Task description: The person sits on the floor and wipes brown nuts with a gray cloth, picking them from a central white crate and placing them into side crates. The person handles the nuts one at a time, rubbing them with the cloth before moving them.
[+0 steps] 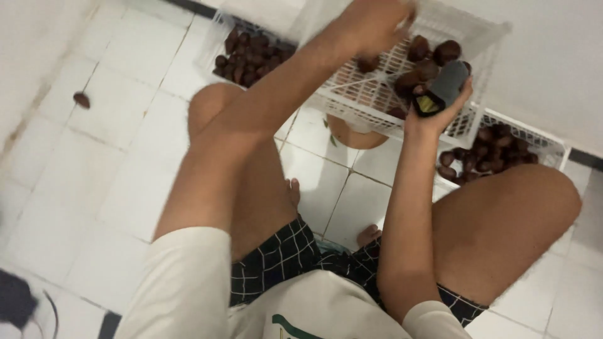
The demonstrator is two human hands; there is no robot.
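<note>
A plain home or small sorting room is suggested by a white tiled floor point(125, 188), bare white walls point(546, 69), and white plastic crates point(490, 37) filled with dark brown fruit point(251, 56).

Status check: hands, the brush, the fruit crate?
Right hand grips dark brush at white crate edge. Left hand blurred over the crate, grip unclear. Brown fruits inside; nothing blocking.

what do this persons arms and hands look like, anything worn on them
Both arms are bare from the upper arm down, under short cream sleeves. The left hand and right hand wear no gloves; no watch or ring shows. The left hand is blurred.
</note>
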